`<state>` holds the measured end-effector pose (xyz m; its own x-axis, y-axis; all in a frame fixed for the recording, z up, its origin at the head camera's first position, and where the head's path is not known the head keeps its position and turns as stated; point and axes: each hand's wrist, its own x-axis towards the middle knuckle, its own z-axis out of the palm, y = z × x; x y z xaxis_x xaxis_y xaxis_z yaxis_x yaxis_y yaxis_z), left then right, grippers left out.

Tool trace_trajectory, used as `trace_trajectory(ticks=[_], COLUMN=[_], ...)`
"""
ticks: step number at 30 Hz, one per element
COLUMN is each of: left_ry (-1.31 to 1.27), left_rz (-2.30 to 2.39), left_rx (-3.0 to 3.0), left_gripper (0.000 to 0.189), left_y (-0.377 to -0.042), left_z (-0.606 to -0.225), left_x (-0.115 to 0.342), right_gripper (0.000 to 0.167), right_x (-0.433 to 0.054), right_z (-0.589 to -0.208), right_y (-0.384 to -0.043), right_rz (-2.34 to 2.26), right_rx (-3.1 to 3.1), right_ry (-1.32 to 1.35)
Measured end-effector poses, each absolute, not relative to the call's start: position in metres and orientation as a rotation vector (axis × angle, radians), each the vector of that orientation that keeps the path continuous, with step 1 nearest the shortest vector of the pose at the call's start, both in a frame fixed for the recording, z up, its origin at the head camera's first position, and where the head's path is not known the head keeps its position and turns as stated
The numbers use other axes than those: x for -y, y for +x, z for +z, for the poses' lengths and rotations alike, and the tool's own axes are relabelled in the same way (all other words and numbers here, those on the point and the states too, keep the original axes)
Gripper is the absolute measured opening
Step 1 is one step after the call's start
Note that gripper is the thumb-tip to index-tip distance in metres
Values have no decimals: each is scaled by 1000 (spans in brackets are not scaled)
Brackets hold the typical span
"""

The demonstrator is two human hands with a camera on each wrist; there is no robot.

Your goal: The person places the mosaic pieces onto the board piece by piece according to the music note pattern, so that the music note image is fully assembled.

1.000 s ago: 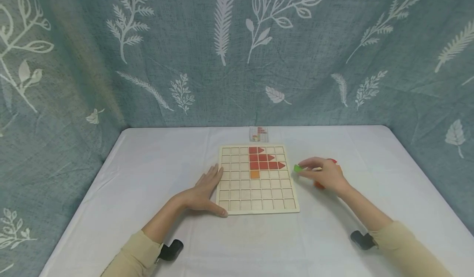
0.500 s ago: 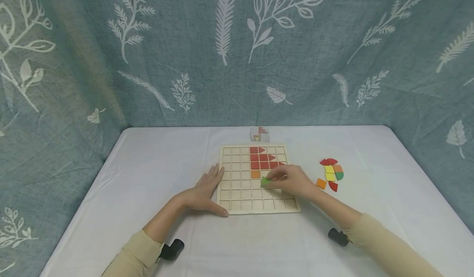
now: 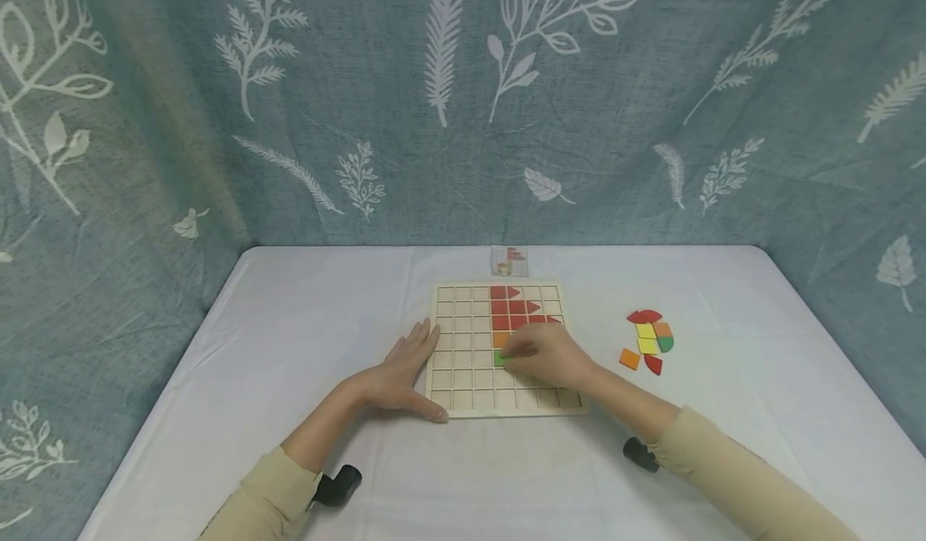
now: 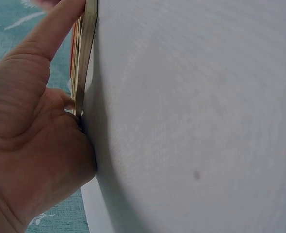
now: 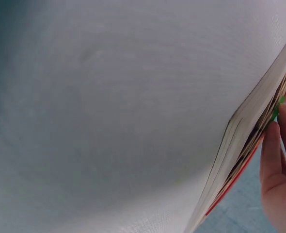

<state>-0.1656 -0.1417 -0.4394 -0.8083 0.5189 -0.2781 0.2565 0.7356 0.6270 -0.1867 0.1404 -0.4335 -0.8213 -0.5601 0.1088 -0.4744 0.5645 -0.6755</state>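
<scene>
A wooden grid board (image 3: 463, 400) lies on the white table. My left hand (image 3: 398, 376) rests along its left edge, fingers spread, thumb at the near left corner; the left wrist view shows the palm beside the board's side. Over the board's middle, my right hand (image 3: 550, 356) pinches a green square tile (image 3: 499, 358) at the cell just below an orange square tile (image 3: 500, 338). In the right wrist view the green tile (image 5: 276, 112) shows between the fingertips, right at the grid. Three rows of red tiles (image 3: 500, 308) with pointed right ends fill the cells above, partly hidden by the right hand.
Right of the board lie loose tiles: yellow squares (image 3: 647, 346), a green rounded one (image 3: 666, 344), orange ones (image 3: 629, 358) and red ones (image 3: 653, 364). A small pattern card (image 3: 510, 261) lies behind the board. A leaf-print curtain (image 3: 463, 123) hangs behind the table.
My right hand has carried the green tile leftward from beside the loose tiles onto the board, down to the cell under the orange one. The left hand has stayed in place.
</scene>
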Motion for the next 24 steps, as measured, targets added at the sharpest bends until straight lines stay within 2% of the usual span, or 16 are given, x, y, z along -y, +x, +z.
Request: trace_trajectory(ticks=[11,17,24], left_ry=[597,600,606], left_rz=[832,833,834], left_rx=[-2499,-2498,-2489], left_gripper=[132,133,134], left_y=[-166,-165,-165], left_z=[-442,-442,-442], left_x=[140,140,142], right_gripper=[8,8,21], right_x=[-148,-174,-224], right_z=[-432,-424,-416], right_y=[-187,-179,-172], right_rz=[-1140,-1147,-1188], right_rx=[-2647,-2651,-2719], right_ry=[-862,-576,-273])
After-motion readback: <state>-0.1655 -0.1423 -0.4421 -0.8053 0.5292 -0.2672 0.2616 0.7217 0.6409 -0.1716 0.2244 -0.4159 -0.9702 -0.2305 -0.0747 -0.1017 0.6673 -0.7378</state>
